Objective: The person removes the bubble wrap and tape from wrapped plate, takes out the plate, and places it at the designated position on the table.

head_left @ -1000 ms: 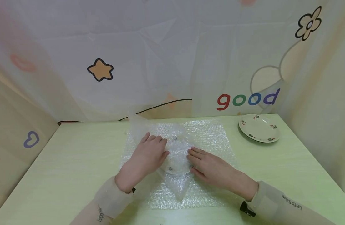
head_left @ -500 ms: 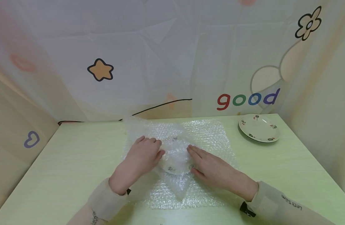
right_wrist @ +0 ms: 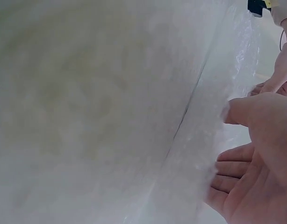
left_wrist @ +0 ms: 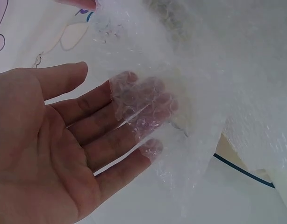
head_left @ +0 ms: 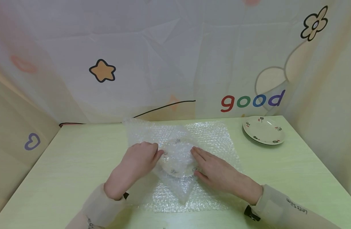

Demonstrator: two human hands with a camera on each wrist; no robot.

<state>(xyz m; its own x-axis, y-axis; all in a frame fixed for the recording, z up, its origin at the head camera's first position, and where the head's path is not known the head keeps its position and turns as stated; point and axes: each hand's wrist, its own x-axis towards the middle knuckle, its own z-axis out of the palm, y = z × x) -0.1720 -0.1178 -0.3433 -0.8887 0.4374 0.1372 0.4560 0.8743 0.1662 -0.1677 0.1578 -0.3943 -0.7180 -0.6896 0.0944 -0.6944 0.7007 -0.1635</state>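
A plate (head_left: 175, 167) with small printed motifs lies in the middle of a bubble wrap sheet (head_left: 211, 135), showing through a layer folded over it. The folded layer ends in a pointed corner (head_left: 182, 192) on the near side. My left hand (head_left: 141, 157) is at the plate's left edge. In the left wrist view, its fingers stretch out behind clear bubble wrap (left_wrist: 199, 102), the thumb standing apart. My right hand (head_left: 214, 167) rests on the wrap at the plate's right edge, fingers extended together. Its fingertips meet the wrap in the right wrist view.
Two stacked plates (head_left: 263, 130) with printed rims stand at the back right of the pale green table (head_left: 86, 152). Behind the table hangs a patterned curtain (head_left: 164, 63), which also covers both sides.
My left hand has moved left and a little toward me, off the plate's top to its left edge. The wrap's far left corner has shifted left and lower. My right hand has stayed nearly still.
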